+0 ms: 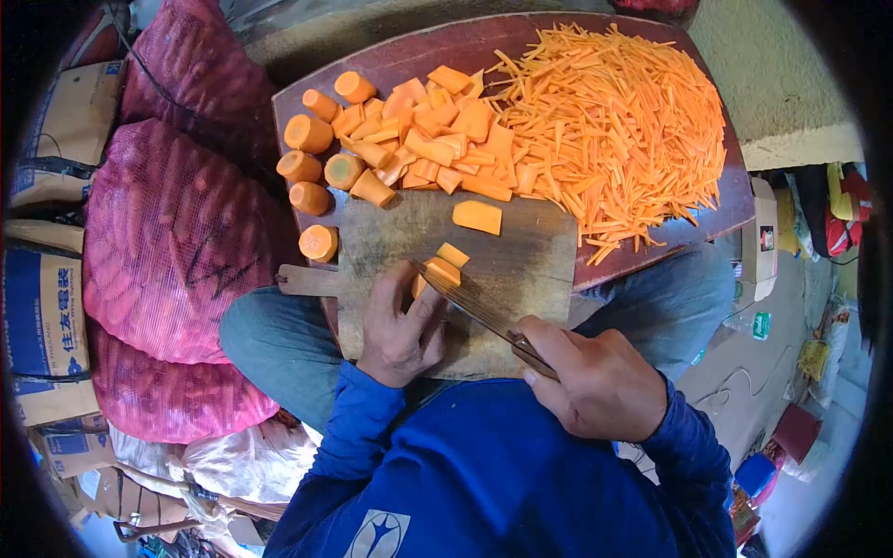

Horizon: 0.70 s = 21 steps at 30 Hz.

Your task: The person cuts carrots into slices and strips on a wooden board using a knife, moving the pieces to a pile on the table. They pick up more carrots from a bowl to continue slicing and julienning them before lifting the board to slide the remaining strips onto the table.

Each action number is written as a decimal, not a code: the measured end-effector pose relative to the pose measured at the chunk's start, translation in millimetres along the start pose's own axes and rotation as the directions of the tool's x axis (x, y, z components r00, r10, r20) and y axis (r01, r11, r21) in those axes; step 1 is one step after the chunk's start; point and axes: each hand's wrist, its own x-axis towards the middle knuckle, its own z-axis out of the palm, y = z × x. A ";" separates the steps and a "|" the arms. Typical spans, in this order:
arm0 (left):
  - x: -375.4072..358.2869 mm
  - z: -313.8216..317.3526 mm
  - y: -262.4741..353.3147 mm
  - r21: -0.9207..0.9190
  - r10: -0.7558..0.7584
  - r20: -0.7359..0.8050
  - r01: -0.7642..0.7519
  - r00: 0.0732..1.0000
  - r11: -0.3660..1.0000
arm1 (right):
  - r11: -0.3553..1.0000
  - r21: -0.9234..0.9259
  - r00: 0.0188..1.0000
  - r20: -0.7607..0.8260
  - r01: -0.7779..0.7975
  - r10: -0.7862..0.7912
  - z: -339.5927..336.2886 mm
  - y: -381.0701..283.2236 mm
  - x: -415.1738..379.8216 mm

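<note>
My right hand (600, 379) is wrapped round the handle of a knife (481, 314), whose blade reaches up and left over the wooden cutting board (539, 251). The blade lies against a carrot piece (443, 271) that my left hand (402, 321) pins down with its fingertips. A thin carrot slice (453, 254) lies just beyond the blade. Higher on the board rests a flat carrot slab (477, 217). Behind the board are a pile of carrot slices (433, 130), several short carrot chunks (308, 134) and a big heap of carrot strips (623, 130).
The board lies over my lap against a dark red table (293, 102). Pink mesh sacks (177, 242) are stacked on the left beside cardboard boxes (51, 325). A concrete ledge (791, 84) runs at the back right. Bags and a cable (735, 381) lie on the floor at right.
</note>
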 end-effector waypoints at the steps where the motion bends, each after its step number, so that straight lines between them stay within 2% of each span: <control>1: 0.0 -0.3 0.2 0.012 -0.002 0.006 0.002 1.000 1.000 | 1.000 -0.002 1.000 0.000 -0.001 0.001 0.9 -0.8 1.5; 4: 3.7 -1.4 2.1 -0.020 -0.008 0.001 0.008 1.000 1.000 | 1.000 -0.013 1.000 -0.012 -0.022 0.022 7.4 1.8 10.2; 7: 2.2 1.6 3.9 0.002 -0.030 -0.008 0.030 1.000 1.000 | 0.998 0.051 0.999 -0.026 0.033 -0.031 26.3 20.4 32.9; 9: -1.7 6.3 -0.3 -0.018 -0.015 -0.035 0.015 0.999 1.000 | 0.995 -0.100 1.000 -0.016 -0.010 0.009 37.4 25.8 46.6; 10: -2.2 7.4 -2.6 -0.034 -0.004 -0.067 0.002 0.998 0.999 | 0.995 -0.102 1.000 -0.020 -0.002 0.000 36.1 28.0 49.9; 13: -1.9 2.3 3.3 0.040 0.003 -0.068 -0.001 0.998 0.999 | 0.999 -0.037 1.000 0.006 -0.017 0.017 34.6 28.7 49.1; 16: -2.4 1.6 5.9 0.087 0.004 -0.091 0.004 0.996 0.996 | 1.000 -0.001 0.999 -0.043 0.026 -0.026 29.9 24.7 34.4; 19: -5.1 3.1 4.6 0.073 0.001 -0.107 0.007 0.994 0.997 | 0.998 0.031 0.997 -0.066 0.047 -0.044 13.3 7.0 17.4; 21: -2.9 0.5 4.6 0.061 0.009 -0.088 -0.003 0.996 0.998 | 1.000 0.026 1.000 -0.021 0.001 0.000 6.4 -1.0 9.0</control>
